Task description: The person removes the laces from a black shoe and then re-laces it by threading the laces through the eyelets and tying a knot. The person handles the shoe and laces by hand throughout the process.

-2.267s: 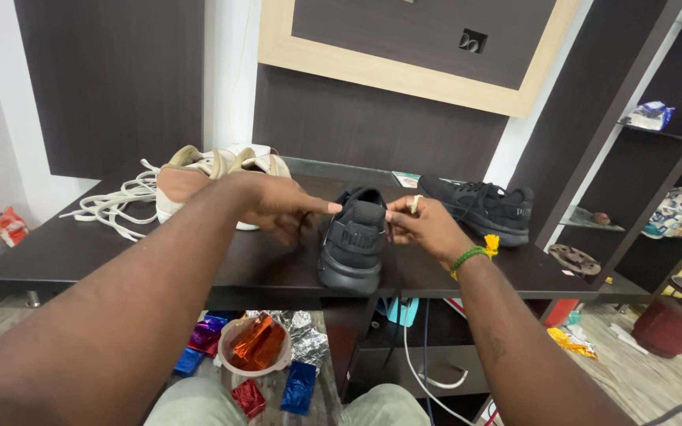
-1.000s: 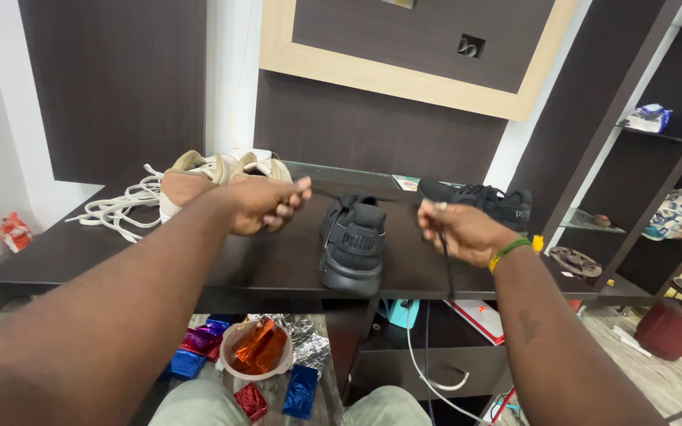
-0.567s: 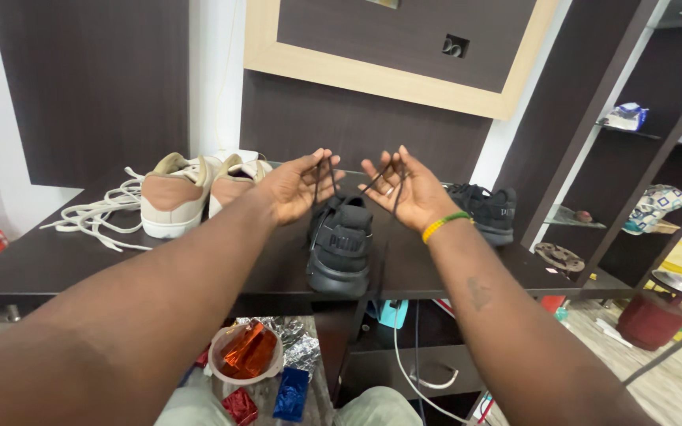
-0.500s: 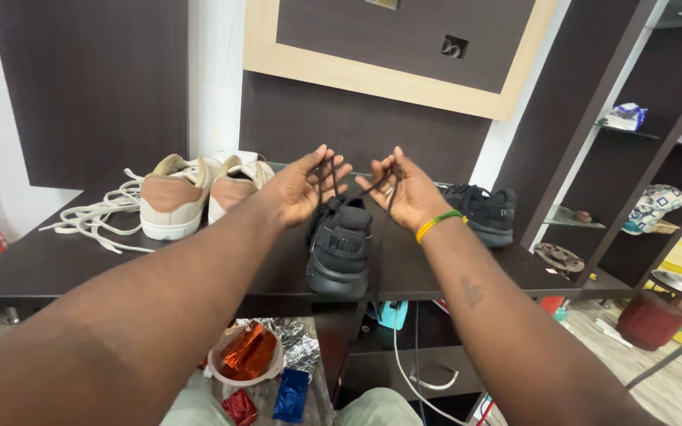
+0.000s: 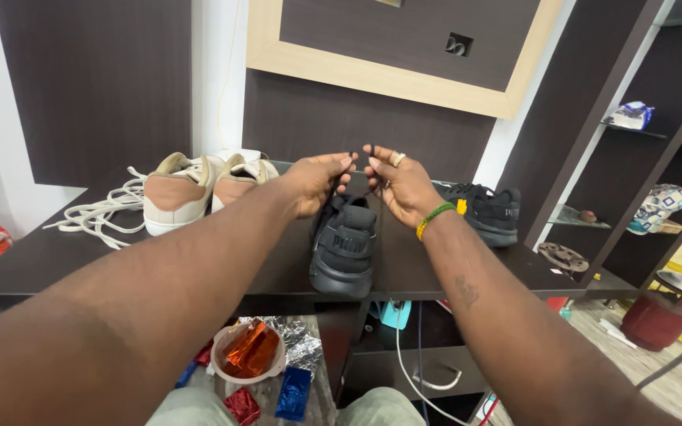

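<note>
Left hand [image 5: 317, 180] and right hand [image 5: 398, 185] are raised close together above a black shoe [image 5: 344, 244] standing on the dark table [image 5: 57, 260], each with fingertips pressed together, pinching an end of the thin dark lace [image 5: 379, 207] that runs down to the shoe. The right wrist bears a green beaded band [image 5: 433, 218] — behind it lies a second black shoe [image 5: 483, 211]. To the left stand two tan shoes [image 5: 199, 189] beside loose white laces [image 5: 96, 213] — a bowl of foil wrappers [image 5: 248, 356] sits below the table edge.
</note>
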